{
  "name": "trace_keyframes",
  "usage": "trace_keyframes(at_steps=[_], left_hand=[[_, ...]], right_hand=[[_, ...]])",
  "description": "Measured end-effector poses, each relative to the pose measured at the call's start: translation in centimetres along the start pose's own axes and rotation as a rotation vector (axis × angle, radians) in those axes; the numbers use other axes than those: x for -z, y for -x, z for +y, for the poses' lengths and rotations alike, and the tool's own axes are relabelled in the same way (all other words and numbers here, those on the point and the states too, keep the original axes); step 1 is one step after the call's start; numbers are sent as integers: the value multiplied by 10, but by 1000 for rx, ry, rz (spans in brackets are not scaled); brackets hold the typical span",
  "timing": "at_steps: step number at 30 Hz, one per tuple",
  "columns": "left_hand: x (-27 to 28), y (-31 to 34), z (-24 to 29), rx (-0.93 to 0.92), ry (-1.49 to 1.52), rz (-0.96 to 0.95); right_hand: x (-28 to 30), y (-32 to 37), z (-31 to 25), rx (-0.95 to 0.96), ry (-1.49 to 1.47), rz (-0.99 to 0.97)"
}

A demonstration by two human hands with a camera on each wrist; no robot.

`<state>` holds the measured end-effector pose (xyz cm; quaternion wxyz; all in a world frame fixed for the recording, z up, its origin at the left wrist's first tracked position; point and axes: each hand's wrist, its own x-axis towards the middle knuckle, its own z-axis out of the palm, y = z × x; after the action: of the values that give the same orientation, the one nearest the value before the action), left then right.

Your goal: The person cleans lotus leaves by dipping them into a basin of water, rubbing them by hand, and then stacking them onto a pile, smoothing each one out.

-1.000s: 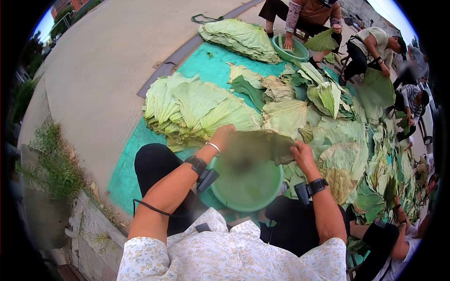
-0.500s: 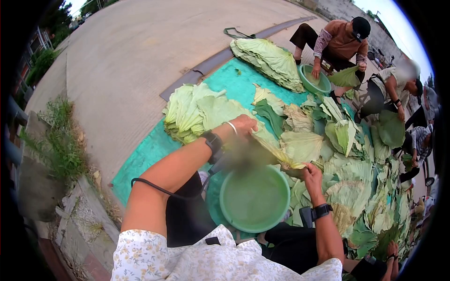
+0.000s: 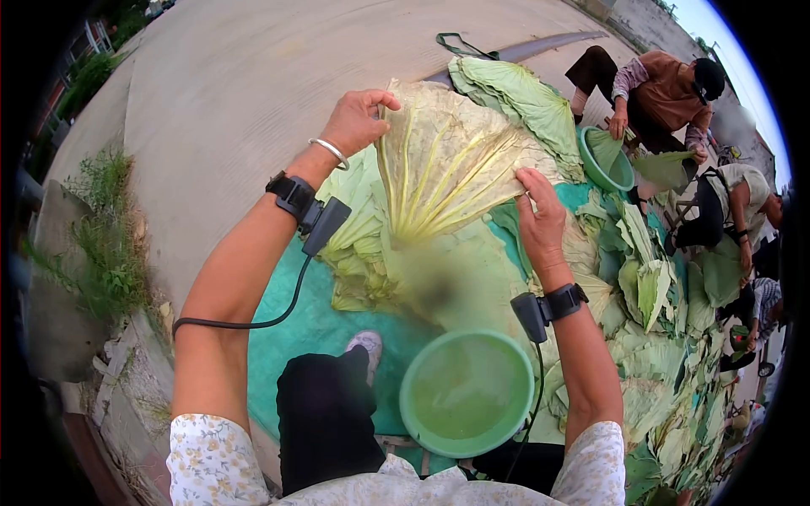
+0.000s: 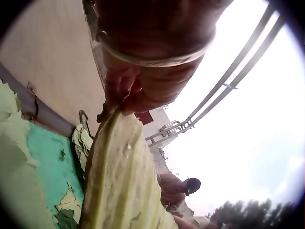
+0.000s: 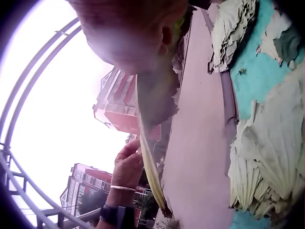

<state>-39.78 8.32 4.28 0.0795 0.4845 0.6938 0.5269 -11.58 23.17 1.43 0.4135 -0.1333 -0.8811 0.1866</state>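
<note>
A large fan-shaped lotus leaf [image 3: 460, 160], pale and yellowish with raised ribs, is spread upright between my two hands. My left hand [image 3: 359, 122] pinches its upper left edge between thumb and fingers. Along the right edge, my right hand [image 3: 542, 215] grips it. In the left wrist view, drops of water cling to the ribbed leaf [image 4: 126, 167]. Behind and below it lies a layered stack of pale green leaves [image 3: 350, 253], partly hidden by the held leaf. Close to my legs stands a green basin [image 3: 407, 405] of cloudy water.
A teal ground sheet [image 3: 287, 354] lies under the stack. Another leaf stack [image 3: 515, 101] sits farther off, by a second basin [image 3: 629, 173] where a seated person works. Loose leaves [image 3: 650, 363] cover the right side, with more people beyond.
Both hands have lifted the leaf from low over the basin, up and forward over the leaf stack. Its pale ribbed side now faces me, spread wide.
</note>
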Motion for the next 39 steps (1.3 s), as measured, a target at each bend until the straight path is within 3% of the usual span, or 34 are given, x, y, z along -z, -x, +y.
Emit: trace_keyframes(at_steps=[3,6,9,10,12,14,15,19,24,31,33,37,39], left_hand=[[18,0,-45,-21,-8,78],[14,11,-111,227,-75,30],[-2,39,-191,280,-226,-29],[-10,49,-218,294,-229,-28],[-27,69,-255,83,-315,88],[-33,78,-276,204,-277,84],[-36,83,-277,311,-238,77],[-41,87,-278,380,-209,54],[-52,92,-284,180,-345,110],[-66,96,-293,233,-462,96],[-69,98,-289,272,-716,-41],[-74,102,-274,358,-774,-140],[-79,101,-261,504,-860,-190]], right_hand=[[-60,-2,5,24,-29,-7],[-124,29,34,-7,-92,-69],[-192,73,66,-94,-118,-185],[-207,85,76,-99,-104,-240],[-226,99,89,-116,-127,-309],[-238,106,97,-113,-111,-333],[-241,110,99,-110,-89,-342],[-243,112,106,-61,-91,-372],[-253,121,110,-61,-31,-462],[-264,141,105,-95,29,-480],[-266,141,106,-90,48,-471],[-265,142,103,-106,43,-470],[-266,145,102,-103,62,-457]])
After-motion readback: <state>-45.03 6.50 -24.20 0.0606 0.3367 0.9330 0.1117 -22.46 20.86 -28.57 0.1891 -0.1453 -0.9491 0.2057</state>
